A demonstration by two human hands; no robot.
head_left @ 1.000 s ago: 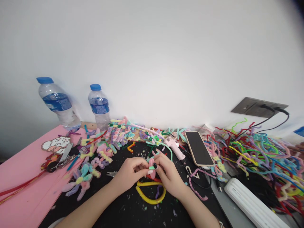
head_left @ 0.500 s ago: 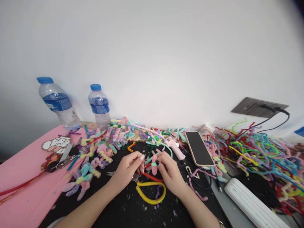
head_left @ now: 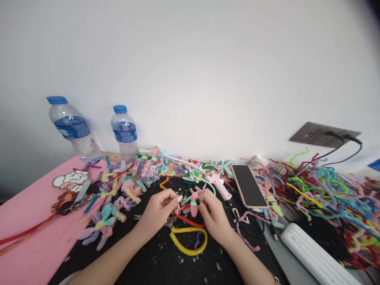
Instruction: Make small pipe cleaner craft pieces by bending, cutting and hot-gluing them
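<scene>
My right hand (head_left: 214,215) pinches a small pink pipe-cleaner piece with a green band (head_left: 193,205), held upright over the black mat (head_left: 154,261). My left hand (head_left: 158,211) is curled just left of it, fingertips pinched close to a thin green strand by the piece; what it grips is too small to name. Under both hands lie scissors with red and yellow handles (head_left: 188,235).
Finished pastel pipe-cleaner shapes (head_left: 130,186) lie at the left, a pink glue gun (head_left: 219,185) and a phone (head_left: 248,190) behind, and a tangle of loose pipe cleaners (head_left: 326,198) at the right. Two water bottles (head_left: 124,132) stand by the wall. A pink sheet (head_left: 29,221) holds small tools.
The hands have come slightly apart and moved a little away from me. The pink piece has turned upright in my right hand, and the scissors beneath now show more.
</scene>
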